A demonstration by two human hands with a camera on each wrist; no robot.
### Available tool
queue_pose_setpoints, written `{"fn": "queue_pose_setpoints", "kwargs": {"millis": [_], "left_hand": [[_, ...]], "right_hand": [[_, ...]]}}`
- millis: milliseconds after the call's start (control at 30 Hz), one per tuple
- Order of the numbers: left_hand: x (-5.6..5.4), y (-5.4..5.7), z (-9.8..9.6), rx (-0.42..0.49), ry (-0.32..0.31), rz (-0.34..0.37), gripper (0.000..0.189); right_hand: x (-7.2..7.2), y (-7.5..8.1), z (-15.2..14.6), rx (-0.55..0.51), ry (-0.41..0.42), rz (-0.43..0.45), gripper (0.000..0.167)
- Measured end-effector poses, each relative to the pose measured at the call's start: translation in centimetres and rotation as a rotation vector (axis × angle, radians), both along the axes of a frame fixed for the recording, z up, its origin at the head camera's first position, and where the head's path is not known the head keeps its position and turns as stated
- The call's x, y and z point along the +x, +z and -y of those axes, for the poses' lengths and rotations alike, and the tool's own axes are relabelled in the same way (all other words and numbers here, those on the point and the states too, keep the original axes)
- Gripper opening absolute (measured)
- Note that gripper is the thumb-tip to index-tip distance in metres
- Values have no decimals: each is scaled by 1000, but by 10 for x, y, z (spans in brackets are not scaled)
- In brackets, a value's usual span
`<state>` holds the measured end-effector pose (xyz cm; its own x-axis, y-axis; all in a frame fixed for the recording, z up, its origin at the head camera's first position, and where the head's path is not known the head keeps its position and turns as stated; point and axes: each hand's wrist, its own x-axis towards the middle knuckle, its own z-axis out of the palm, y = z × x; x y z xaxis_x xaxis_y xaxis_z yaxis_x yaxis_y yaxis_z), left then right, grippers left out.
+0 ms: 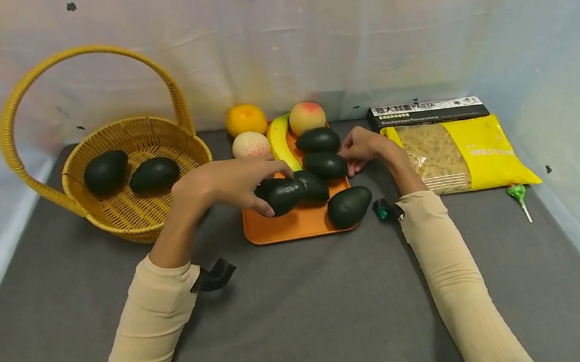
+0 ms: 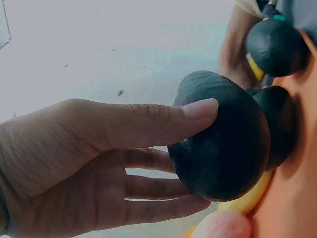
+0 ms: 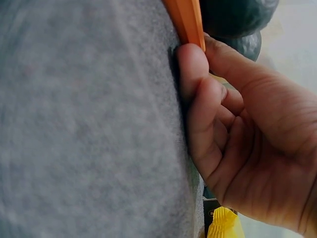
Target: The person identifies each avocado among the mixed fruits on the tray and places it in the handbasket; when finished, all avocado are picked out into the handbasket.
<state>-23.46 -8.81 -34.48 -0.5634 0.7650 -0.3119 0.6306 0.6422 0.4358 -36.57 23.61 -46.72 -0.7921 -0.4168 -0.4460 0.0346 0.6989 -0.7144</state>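
My left hand [image 1: 226, 182] grips a dark green avocado [image 1: 281, 196] over the orange tray [image 1: 276, 232]. In the left wrist view, the thumb lies across one side of that avocado [image 2: 223, 144] and the fingers reach round the other. At the tray's right side, my right hand [image 1: 368, 146] pinches the rim; the right wrist view shows thumb and forefinger on the tray's edge [image 3: 188, 22]. Several more avocados lie on the tray, one at the near right corner [image 1: 350, 207]. A banana [image 1: 280, 144], a peach [image 1: 306, 117] and a pale pinkish round fruit [image 1: 251, 145] are behind them.
To the left stands a wicker basket [image 1: 148, 234] with a tall handle and two avocados [image 1: 154, 175] inside. An orange fruit [image 1: 245, 119] sits at the tray's back left. On the right are a black pasta box [image 1: 429, 112], a yellow pasta bag [image 1: 486, 153] and a green lollipop [image 1: 517, 192].
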Motion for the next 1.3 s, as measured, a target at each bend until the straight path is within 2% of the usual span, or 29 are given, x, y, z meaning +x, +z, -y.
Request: {"fn": "queue_pose_setpoints", "kwargs": {"millis": [100,200,333,500,600,667,800,967,1167,1300], "left_hand": [[-2,4,14,49,36,-30,65],[-7,7,33,89,87,-97,65],[-11,13,65,134,201,-175,67],[-9,20,105,211,349,-317,68],[-8,19,127,254,417,-402,69],[-7,17,140,262,462,-428,70],[-8,11,159,251,558,-426,72],[-16,4,171,196,664,-395,75],[-25,-13,183,111,720,-339,75],[-30,-22,186,93,744,-313,74]], "right_hand": [[0,-2,1,1,5,-1,27],[1,-2,2,11,6,-2,28],[1,-1,3,5,-1,-9,28],[3,-2,4,-13,14,-3,28],[5,-2,6,-13,9,-1,27],[5,-2,7,-8,13,-3,27],[4,-1,8,6,14,0,28],[2,3,9,8,14,14,30],[4,0,12,-5,16,14,30],[5,0,11,5,15,8,29]]}}
